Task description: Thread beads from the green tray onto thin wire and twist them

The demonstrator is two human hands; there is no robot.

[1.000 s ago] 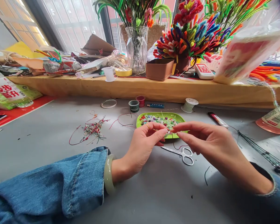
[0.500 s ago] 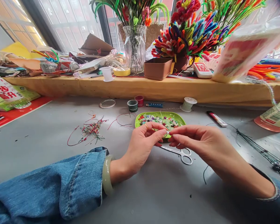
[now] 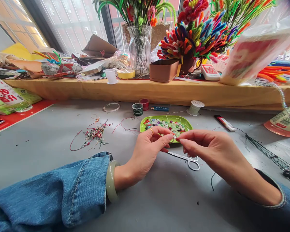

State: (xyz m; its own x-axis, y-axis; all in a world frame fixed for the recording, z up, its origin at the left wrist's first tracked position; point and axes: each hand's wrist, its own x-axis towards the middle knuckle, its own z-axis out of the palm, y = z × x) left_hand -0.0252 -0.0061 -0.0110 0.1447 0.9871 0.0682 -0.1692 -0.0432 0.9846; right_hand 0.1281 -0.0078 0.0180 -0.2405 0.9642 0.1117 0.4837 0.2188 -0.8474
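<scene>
My left hand (image 3: 147, 153), with a ring on one finger and a pale bangle at the wrist, pinches a small clear bead (image 3: 174, 137) between thumb and forefinger. Right beside it, my right hand (image 3: 209, 146) is closed in a pinch, its fingertips almost meeting the left ones; what they grip is too small to make out. A thin pale cord (image 3: 170, 121) runs down over the tray to the fingertips. Just behind both hands sits a green tray (image 3: 188, 124) of mixed beads, its front edge partly hidden. Scissors (image 3: 183, 157) lie beneath my fingers.
Farther back stand a white spool (image 3: 195, 108), a green spool (image 3: 137, 110) and a red spool (image 3: 144, 104). Cord scraps (image 3: 95, 133) lie at left. A lighter (image 3: 224, 123) and dark beaded cords (image 3: 268, 154) lie at right. A cluttered ledge (image 3: 87, 91) runs behind.
My right hand has drawn slightly to the right, so the gap between the fingertips is a little wider and the clear bead shows more. My left hand has hardly moved.
</scene>
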